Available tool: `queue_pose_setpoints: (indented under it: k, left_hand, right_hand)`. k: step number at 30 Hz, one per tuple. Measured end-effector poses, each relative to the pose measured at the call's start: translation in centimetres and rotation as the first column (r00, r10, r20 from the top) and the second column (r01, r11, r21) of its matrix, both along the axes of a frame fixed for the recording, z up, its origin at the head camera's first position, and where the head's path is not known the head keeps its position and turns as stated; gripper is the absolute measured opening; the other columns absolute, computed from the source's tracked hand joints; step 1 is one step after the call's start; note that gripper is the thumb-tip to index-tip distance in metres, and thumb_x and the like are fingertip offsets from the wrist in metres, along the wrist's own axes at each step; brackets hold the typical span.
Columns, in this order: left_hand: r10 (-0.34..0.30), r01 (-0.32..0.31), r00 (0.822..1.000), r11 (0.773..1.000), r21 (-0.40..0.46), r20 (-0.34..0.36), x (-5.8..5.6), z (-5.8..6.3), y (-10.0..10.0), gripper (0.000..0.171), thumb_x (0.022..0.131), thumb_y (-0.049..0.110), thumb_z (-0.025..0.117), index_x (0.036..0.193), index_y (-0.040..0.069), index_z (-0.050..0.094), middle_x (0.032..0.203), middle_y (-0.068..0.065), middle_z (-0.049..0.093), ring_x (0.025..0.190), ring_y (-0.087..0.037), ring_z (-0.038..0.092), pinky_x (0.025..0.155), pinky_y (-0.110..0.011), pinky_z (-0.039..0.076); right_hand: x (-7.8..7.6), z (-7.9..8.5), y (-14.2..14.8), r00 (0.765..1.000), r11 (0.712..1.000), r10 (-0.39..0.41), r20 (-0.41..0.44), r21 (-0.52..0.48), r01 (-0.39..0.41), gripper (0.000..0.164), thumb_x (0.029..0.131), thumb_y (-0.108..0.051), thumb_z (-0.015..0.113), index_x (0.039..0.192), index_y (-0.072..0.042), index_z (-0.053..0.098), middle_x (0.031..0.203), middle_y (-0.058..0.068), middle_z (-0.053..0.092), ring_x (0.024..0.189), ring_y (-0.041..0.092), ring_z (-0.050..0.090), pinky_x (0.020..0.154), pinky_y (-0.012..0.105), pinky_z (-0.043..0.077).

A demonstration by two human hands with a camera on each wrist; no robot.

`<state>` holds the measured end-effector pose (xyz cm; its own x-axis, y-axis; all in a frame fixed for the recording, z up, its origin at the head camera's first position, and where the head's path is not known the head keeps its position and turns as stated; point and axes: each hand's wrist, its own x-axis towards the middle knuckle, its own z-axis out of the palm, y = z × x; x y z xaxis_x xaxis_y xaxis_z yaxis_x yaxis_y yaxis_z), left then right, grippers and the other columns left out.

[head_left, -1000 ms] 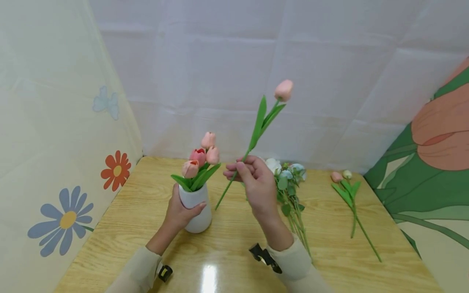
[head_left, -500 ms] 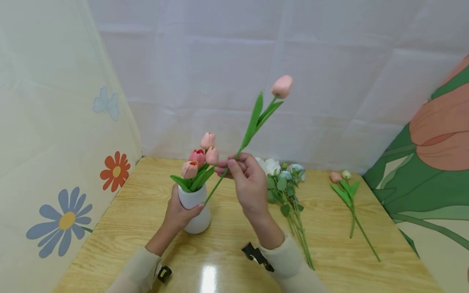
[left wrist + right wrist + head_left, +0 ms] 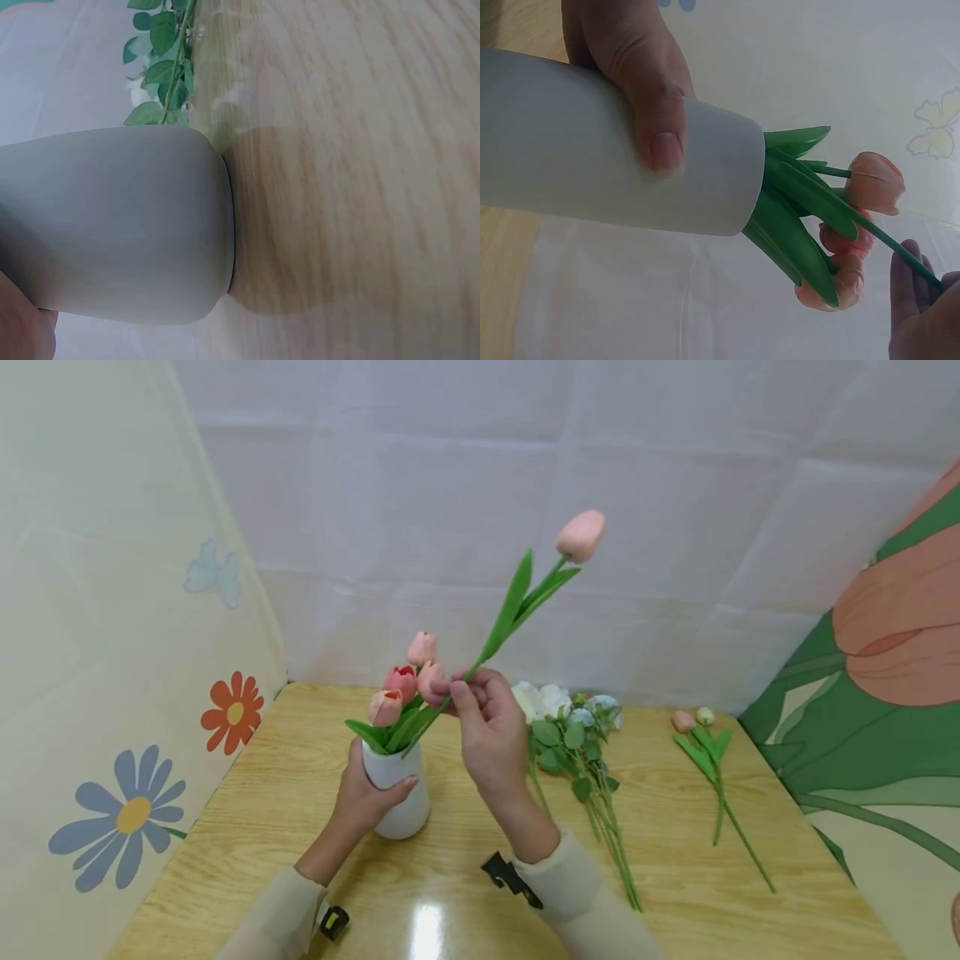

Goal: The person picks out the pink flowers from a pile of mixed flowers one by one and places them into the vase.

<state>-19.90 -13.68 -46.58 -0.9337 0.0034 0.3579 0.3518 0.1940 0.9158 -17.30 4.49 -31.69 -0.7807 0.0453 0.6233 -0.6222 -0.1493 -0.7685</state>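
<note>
My left hand [image 3: 366, 789] grips a white vase [image 3: 405, 810] near its upper part, thumb across the front; the vase stands upright on the table. Several pink tulips [image 3: 401, 683] with green leaves rise from its mouth. Between thumb and fingers, my right hand [image 3: 491, 727] pinches the stem of one pale pink tulip [image 3: 581, 537], which tilts up to the right. That stem's lower end is at the vase mouth, among the leaves. In the right wrist view the pinched stem [image 3: 900, 251] runs toward the vase opening; whether its tip is inside I cannot tell.
White and pale blue flowers [image 3: 555, 702] with long stems lie on the wooden table [image 3: 465, 868] right of the vase. Farther right, a pink tulip [image 3: 682, 721] and a white one [image 3: 705, 716] lie with crossed stems. Pale cloth hangs behind.
My right hand has moved left with the tulip, bringing its stem's lower end from beside the vase to the vase mouth. The left hand still holds the vase in place.
</note>
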Motion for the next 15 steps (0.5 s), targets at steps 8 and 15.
queue_pose_setpoints:
  k: [8,15]
  left_hand:
    - [0.006,-0.006,1.0,1.0,-0.008,0.022,0.0,0.0,0.1,0.086,0.077,0.009,0.087,0.143,0.007,0.032,0.13,-0.017,0.057,0.113,-0.032,0.058,0.095,-0.054,0.048]
    - [0.01,-0.009,0.999,1.0,-0.014,0.036,0.3,0.4,0.0,0.087,0.078,0.01,0.086,0.144,0.006,0.03,0.132,-0.017,0.056,0.115,-0.032,0.057,0.098,-0.054,0.047]
  right_hand:
    - [-0.7,-0.5,-0.5,0.998,1.0,-0.017,-0.06,0.018,0.018,0.018,0.103,-0.006,0.055,0.11,0.011,0.056,0.101,0.027,0.07,0.091,0.021,0.073,0.085,0.039,0.059]
    - [-1.2,-1.3,-1.1,0.996,0.998,0.01,-0.093,0.057,-0.005,0.017,0.103,-0.005,0.055,0.111,0.01,0.056,0.101,0.025,0.07,0.092,0.033,0.072,0.087,0.039,0.058]
